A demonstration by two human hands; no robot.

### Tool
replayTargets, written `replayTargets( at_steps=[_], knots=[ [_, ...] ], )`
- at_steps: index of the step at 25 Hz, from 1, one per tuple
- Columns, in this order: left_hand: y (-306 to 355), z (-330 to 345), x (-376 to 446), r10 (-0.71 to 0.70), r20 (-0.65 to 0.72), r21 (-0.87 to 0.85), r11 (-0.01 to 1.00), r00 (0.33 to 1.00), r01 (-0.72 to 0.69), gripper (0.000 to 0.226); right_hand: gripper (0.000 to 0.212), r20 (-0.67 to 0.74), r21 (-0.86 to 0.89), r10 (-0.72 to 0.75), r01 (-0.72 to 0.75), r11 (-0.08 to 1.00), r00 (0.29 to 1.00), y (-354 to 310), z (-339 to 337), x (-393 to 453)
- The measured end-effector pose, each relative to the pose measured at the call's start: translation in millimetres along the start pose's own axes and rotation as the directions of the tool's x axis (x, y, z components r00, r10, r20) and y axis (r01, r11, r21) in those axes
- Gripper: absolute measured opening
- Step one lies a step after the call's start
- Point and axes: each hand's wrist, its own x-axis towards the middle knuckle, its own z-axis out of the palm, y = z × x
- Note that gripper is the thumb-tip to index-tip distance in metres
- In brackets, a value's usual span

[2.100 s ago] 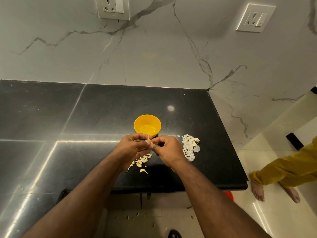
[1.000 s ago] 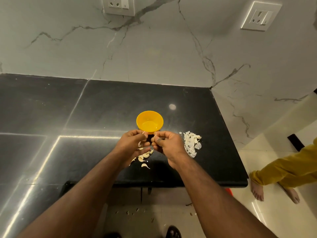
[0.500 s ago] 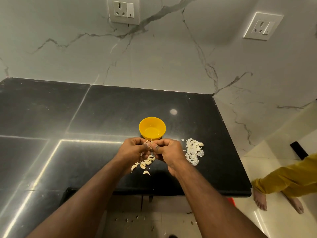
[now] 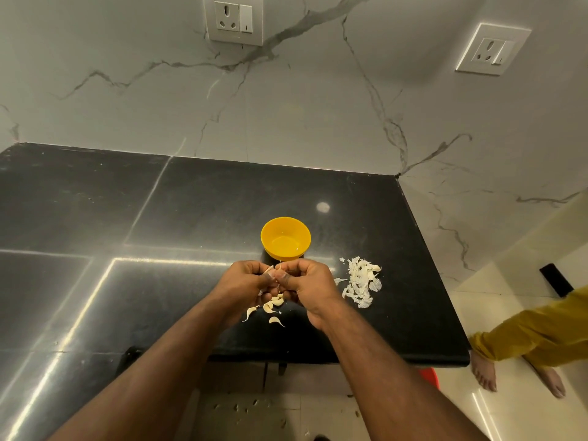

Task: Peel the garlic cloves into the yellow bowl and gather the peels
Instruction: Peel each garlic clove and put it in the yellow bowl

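Your left hand and right hand meet over the bench, both pinching one garlic clove with a wisp of skin sticking up. Just beneath them lie the unpeeled cloves. Just beyond, the yellow bowl looks almost empty, and the peels already sit piled to your right. Most peeling seems left.
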Motion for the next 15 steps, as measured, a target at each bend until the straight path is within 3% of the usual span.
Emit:
replayTargets(
  at_steps=[5,11,15],
  knots=[
    [0.0,0.3,-1.5,0.010,0.005,-0.037,0.999,1.000,-0.010,0.016,0.012,0.022,0.029,0.041,-0.042,0.999,0.999,0.0,2.1,1.4],
    [-11.3,-6.8,-0.4,-0.008,-0.116,0.119,0.993,0.993,0.022,0.013,0.010,-0.052,-0.167,0.034,-0.042,0.985,0.998,6.6,-6.6,8.0],
    [-10.7,-10.0,2.2,-0.015,-0.165,0.238,0.970,0.986,0.055,0.011,0.019,-0.088,-0.386,-0.048,0.010,0.923,0.995,13.3,-5.3,7.9]
  ],
)
